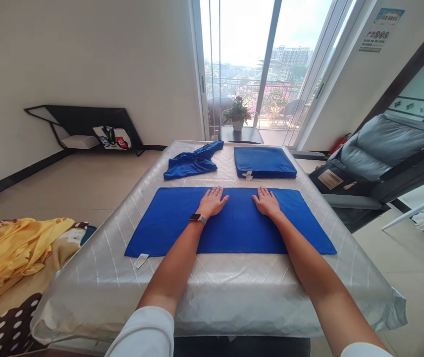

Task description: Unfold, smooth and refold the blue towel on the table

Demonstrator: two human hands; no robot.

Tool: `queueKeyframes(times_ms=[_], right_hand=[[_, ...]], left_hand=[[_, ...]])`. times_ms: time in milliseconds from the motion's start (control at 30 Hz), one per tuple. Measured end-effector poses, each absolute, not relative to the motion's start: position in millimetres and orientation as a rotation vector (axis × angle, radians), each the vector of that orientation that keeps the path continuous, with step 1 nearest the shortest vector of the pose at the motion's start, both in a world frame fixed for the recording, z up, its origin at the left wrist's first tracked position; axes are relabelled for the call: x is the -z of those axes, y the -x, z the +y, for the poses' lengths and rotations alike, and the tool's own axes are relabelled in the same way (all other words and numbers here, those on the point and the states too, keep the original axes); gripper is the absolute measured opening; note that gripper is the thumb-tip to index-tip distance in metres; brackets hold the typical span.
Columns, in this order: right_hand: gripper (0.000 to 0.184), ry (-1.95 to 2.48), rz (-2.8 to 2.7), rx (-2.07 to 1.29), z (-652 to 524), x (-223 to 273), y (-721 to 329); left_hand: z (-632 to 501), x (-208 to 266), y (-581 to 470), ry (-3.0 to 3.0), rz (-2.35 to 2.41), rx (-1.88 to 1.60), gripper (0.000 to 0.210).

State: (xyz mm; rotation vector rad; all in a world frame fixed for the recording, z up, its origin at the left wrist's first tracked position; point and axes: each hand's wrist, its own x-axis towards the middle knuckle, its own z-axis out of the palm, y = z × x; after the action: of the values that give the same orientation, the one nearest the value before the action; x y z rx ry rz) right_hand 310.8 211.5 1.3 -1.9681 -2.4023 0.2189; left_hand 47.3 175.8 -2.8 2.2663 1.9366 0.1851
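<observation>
A blue towel lies spread flat across the table, a white tag at its near left corner. My left hand rests palm down on it, fingers stretched toward the far edge, a watch on the wrist. To the right, my right hand also presses flat near that far edge, fingers extended. Beyond the spread towel, a crumpled blue towel lies at the far left. A neat stack of folded blue towels, with white tags at its front, sits at the far right.
A shiny silver cover drapes over the table. Yellow cloth is heaped at the left. A grey armchair with a black bag stands close on the right. Past the table's far edge, a potted plant sits before the glass door.
</observation>
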Motion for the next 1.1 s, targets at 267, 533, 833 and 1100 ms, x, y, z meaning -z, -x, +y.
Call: queueKeyframes(times_ms=[267,533,833,1100], right_hand=[[0.073,2.188,-2.237,-0.168,221,1,-407],[0.075,2.261,-2.110,-0.206,226,4,-443],[0.076,2.247,-2.109,-0.229,229,4,-448],[0.075,2.213,-2.106,-0.245,232,7,-454]], left_hand=[[170,5,37,-2.130,2.156,-0.112,0.076],[138,7,154,-1.851,2.453,-0.081,0.083],[139,15,167,-1.854,2.455,-0.132,0.083],[136,11,163,-1.871,2.476,-0.154,0.079]])
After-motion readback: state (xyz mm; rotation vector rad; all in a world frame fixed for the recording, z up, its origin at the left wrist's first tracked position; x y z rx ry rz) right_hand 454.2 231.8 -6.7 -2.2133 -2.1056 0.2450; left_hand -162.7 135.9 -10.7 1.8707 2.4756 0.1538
